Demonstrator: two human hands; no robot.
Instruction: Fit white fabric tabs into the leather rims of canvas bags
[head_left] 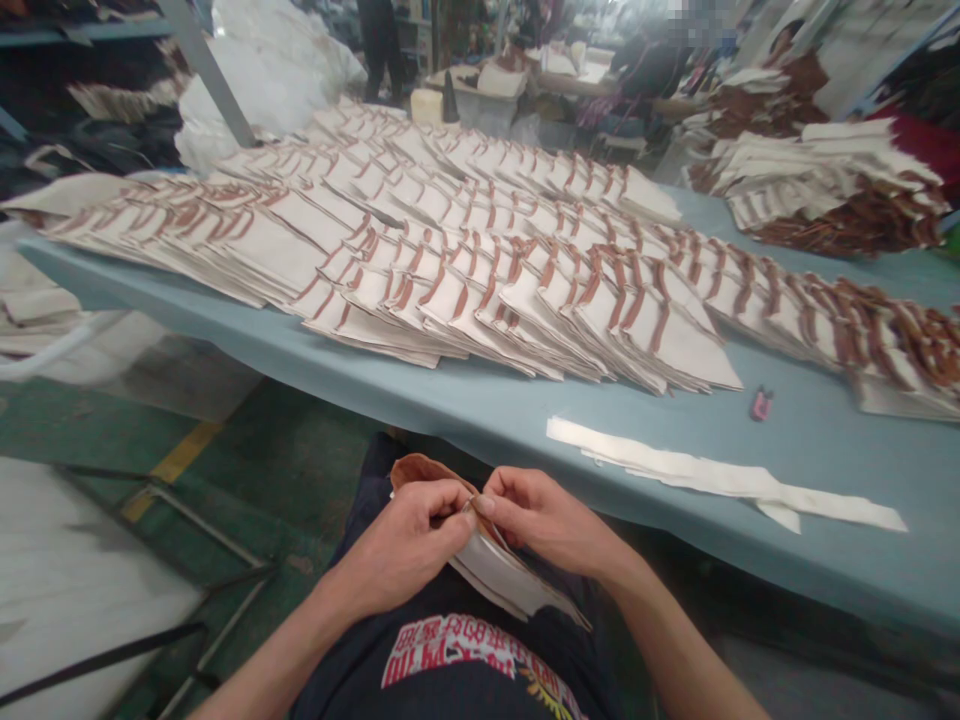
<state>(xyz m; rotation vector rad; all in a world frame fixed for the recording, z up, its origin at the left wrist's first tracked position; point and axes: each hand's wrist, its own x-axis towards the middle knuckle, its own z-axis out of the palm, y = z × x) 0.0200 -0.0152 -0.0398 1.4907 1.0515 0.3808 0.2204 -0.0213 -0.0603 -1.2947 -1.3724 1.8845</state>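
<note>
1. We face a blue table that runs across our view.
2. Overlapping cloths, white with brown bands, lie along it in rows.
3. A pile of white and brown fabric sits at its far right.
4. White strips lie near its front edge, to our right.
5. The piece, white and brown, is just off that edge, close before us.
6. Our left hand pinches its brown part, thumb against forefinger; our right hand pinches just beside, fingers equally narrow.
7. A pink tool lies between strips and cloths.
</note>
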